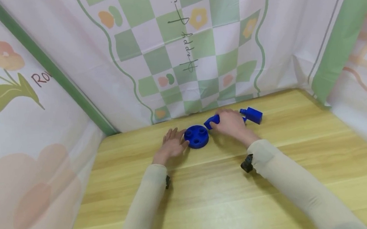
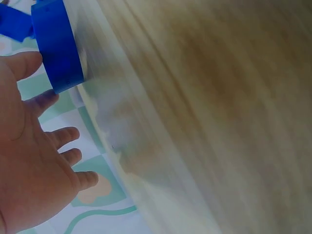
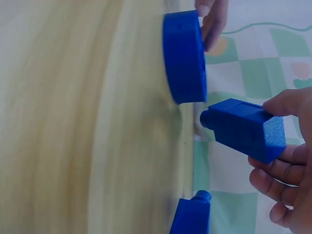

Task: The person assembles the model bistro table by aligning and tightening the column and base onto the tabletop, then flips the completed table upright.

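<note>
A round blue disc point(image 1: 196, 137) with three round holes in its top lies on the wooden table. My left hand point(image 1: 172, 143) is at its left side, thumb and index fingertip at the rim point(image 2: 61, 53), the other fingers spread. My right hand point(image 1: 232, 123) pinches a blue bottle-shaped block point(image 3: 248, 127) between thumb and fingers, just right of the disc. The block is tilted, its short round neck point(image 3: 206, 119) pointing towards the disc. Part of this block is hidden by the right hand in the head view.
Another blue bottle-shaped block point(image 1: 253, 115) lies on its side to the right of my right hand. A bit of blue point(image 1: 244, 119) shows just behind the hand. A patterned curtain point(image 1: 197, 54) hangs along the table's back edge.
</note>
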`<state>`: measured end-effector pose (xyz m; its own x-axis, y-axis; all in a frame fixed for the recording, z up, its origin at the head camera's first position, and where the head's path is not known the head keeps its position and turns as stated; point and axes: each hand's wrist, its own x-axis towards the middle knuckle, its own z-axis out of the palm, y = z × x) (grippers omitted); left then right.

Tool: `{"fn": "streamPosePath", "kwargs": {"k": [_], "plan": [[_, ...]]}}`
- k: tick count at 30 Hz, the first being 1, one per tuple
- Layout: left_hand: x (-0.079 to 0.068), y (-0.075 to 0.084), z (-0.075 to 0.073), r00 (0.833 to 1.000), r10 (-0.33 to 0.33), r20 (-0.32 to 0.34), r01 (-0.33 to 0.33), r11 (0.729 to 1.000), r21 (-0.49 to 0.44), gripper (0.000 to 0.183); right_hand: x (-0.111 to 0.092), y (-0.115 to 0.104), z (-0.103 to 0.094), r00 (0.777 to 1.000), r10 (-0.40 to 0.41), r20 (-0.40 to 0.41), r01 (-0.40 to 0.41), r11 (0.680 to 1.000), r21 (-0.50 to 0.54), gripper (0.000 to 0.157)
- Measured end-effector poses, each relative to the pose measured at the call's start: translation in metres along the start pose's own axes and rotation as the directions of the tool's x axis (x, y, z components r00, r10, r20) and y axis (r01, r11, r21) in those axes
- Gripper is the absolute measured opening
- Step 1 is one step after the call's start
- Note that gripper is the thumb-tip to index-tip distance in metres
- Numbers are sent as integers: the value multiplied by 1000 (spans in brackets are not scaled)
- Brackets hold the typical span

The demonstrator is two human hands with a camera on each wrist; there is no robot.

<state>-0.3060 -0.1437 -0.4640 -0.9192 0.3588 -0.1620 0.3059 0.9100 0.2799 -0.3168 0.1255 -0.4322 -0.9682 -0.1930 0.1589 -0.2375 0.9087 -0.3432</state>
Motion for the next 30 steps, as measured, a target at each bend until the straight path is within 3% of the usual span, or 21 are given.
{"fn": "streamPosePath", "kwargs": {"k": [15, 30], "plan": [[2, 0, 2, 1000, 5, 13, -5, 1000, 12, 60, 6, -18, -13, 1000, 24, 20, -27, 991, 134, 55], [2, 1, 2, 1000, -3, 29, 3, 1000, 7, 60, 10, -23, -10, 998, 25, 62, -32, 992, 121, 59]]}}
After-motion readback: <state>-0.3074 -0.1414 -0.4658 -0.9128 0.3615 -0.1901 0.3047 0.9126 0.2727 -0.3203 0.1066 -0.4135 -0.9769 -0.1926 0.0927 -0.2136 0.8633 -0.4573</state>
